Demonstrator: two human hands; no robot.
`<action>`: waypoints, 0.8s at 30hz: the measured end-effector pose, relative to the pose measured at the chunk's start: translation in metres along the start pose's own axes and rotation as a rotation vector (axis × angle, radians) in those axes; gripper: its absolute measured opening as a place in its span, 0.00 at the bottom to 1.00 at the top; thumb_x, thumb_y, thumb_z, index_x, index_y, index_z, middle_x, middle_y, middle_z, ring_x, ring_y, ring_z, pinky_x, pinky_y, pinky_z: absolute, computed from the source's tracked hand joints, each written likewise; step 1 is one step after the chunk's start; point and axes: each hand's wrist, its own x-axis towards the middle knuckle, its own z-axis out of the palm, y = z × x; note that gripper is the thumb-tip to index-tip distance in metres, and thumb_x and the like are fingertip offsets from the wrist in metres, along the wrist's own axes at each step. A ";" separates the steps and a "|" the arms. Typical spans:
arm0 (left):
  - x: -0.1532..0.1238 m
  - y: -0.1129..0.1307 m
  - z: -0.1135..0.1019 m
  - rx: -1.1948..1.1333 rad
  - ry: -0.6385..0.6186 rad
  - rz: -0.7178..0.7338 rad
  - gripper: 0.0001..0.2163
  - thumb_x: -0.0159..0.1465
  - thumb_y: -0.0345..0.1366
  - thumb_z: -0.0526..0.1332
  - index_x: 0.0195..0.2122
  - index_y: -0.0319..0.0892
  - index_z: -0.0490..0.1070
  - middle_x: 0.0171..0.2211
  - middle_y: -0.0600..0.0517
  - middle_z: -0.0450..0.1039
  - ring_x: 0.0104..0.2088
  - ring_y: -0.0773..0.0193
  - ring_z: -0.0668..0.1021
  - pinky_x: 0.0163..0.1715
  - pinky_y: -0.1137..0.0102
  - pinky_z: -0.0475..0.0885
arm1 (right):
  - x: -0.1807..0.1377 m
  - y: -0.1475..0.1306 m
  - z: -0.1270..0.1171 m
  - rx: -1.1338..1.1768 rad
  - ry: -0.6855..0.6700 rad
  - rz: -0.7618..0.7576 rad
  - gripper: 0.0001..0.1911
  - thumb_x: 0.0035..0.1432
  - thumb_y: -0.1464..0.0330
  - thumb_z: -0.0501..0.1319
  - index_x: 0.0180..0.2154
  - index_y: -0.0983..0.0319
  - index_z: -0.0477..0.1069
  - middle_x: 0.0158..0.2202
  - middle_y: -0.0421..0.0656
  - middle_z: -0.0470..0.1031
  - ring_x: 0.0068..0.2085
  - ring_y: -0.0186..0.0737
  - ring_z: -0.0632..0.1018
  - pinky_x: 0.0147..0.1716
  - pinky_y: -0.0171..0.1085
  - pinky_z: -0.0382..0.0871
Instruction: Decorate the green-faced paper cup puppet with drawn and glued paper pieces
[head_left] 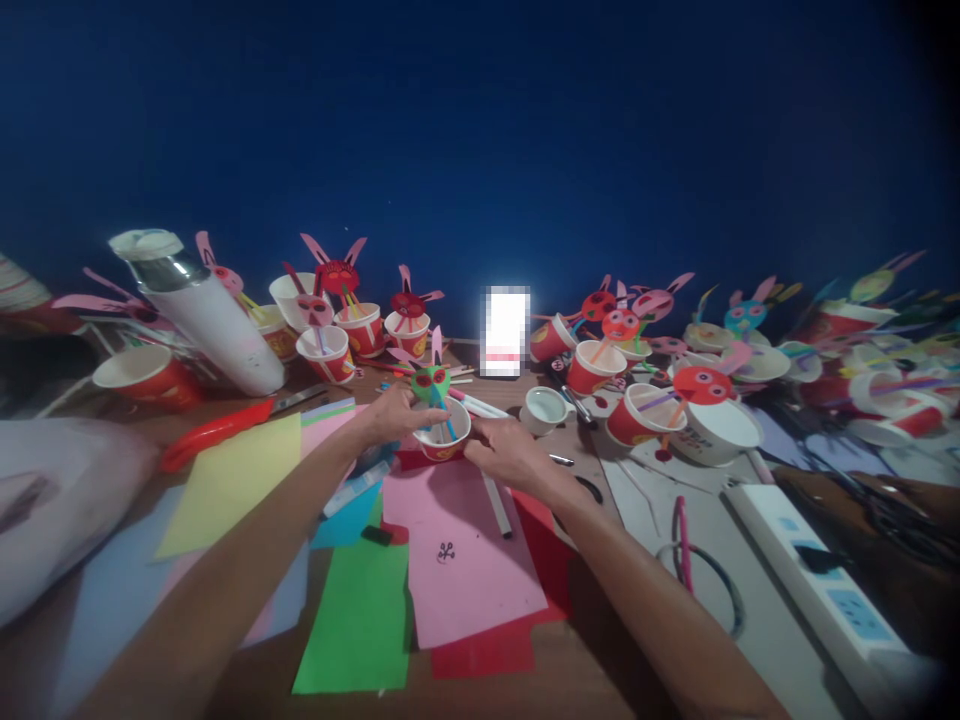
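Both my hands meet at a small red and white paper cup (444,437) on the table. A green paper rabbit face (431,383) with pink ears on a blue stick stands in the cup. My left hand (394,415) reaches in from the left, its fingers pinched on the rabbit face by the cup's far rim. My right hand (504,450) holds the cup's right side, fingers curled against it. Under the cup lie pink (461,555), red (487,650), green (360,620) and yellow (229,485) paper sheets.
Many finished rabbit cups crowd the back of the table, left (330,352) and right (637,412). A white cylinder flask (206,315) leans at the left, a lit phone (505,331) stands at the back, red scissors (214,432) lie left, and a power strip (817,580) lies right.
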 end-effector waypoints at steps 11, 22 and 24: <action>0.001 -0.008 0.001 -0.115 0.037 -0.004 0.18 0.52 0.44 0.62 0.40 0.38 0.74 0.34 0.49 0.77 0.37 0.58 0.76 0.36 0.70 0.70 | 0.002 0.000 -0.003 -0.078 -0.019 0.002 0.13 0.53 0.69 0.48 0.31 0.62 0.71 0.30 0.42 0.74 0.31 0.36 0.71 0.27 0.32 0.56; -0.019 -0.026 -0.019 -0.197 0.116 -0.077 0.19 0.57 0.46 0.56 0.43 0.38 0.71 0.34 0.47 0.77 0.34 0.59 0.78 0.35 0.66 0.72 | 0.001 -0.005 -0.005 -0.137 -0.010 0.007 0.13 0.54 0.68 0.49 0.33 0.61 0.72 0.32 0.43 0.75 0.32 0.38 0.72 0.28 0.32 0.57; -0.023 -0.030 -0.020 -0.162 0.081 -0.091 0.15 0.54 0.42 0.59 0.38 0.38 0.73 0.32 0.49 0.77 0.33 0.59 0.77 0.36 0.65 0.72 | 0.002 -0.005 -0.004 -0.150 -0.009 0.008 0.13 0.54 0.68 0.49 0.33 0.61 0.72 0.32 0.43 0.75 0.32 0.38 0.72 0.28 0.32 0.57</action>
